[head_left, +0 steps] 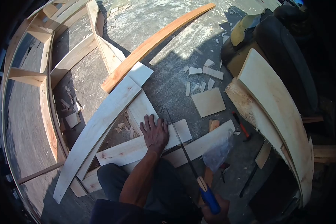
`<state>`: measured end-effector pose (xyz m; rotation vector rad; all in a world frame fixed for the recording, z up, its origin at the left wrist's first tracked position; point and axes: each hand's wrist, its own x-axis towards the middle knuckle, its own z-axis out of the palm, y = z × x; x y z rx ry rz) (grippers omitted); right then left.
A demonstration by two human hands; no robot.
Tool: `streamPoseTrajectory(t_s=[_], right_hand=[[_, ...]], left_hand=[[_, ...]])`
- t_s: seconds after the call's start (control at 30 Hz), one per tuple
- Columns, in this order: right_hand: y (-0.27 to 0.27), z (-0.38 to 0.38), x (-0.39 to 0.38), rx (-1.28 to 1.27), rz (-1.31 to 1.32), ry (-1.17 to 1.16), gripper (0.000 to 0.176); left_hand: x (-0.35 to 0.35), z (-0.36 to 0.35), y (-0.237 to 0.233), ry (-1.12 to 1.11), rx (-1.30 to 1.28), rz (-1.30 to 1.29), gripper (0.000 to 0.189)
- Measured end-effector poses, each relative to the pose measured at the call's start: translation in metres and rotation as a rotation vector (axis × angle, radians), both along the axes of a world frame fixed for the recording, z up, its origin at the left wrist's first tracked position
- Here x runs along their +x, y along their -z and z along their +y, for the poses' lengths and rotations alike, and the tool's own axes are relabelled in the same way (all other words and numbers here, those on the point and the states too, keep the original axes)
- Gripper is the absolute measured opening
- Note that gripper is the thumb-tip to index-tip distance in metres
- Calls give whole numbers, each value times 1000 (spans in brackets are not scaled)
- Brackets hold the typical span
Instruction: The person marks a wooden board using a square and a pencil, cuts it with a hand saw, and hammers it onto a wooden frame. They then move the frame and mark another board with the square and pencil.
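Note:
My left hand [155,132] lies flat, fingers spread, on a pale wooden board [128,149] resting on the ground across other boards. My right hand [216,211] grips the blue handle of a handsaw [186,153], whose thin blade runs up and left toward the board's end beside my left hand. A long pale curved plank [97,130] lies diagonally under the boards to the left. My knee in dark trousers [115,179] rests against the stack.
An orange-brown curved plank [156,41] lies beyond. A curved wooden frame [44,82] stands at left. Offcuts [205,71], a square panel [208,102], a red-handled tool [242,127] and a plastic bag [218,151] lie on the concrete. Curved boards [276,108] lean at right.

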<state>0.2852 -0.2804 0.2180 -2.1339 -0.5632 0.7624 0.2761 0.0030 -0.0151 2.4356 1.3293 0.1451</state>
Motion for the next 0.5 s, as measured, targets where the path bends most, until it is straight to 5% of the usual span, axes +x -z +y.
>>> streamPoseTrajectory(t_s=[0.1,0.33,0.4,0.5], right_hand=[[81,82,37,30,3,17,21],[-22,-8,-1,-89,-101,-134,20],[-19,-1,-1,-10,12,24,21],[78,88,36,22,26,-11,18]], left_hand=[[-3,-2,0,-29,23,-18,41],[-4,-4,2,-35,29,15,39],[-1,-1,4,-23,33,35,40],[-1,4,3,-12,27,31,41]])
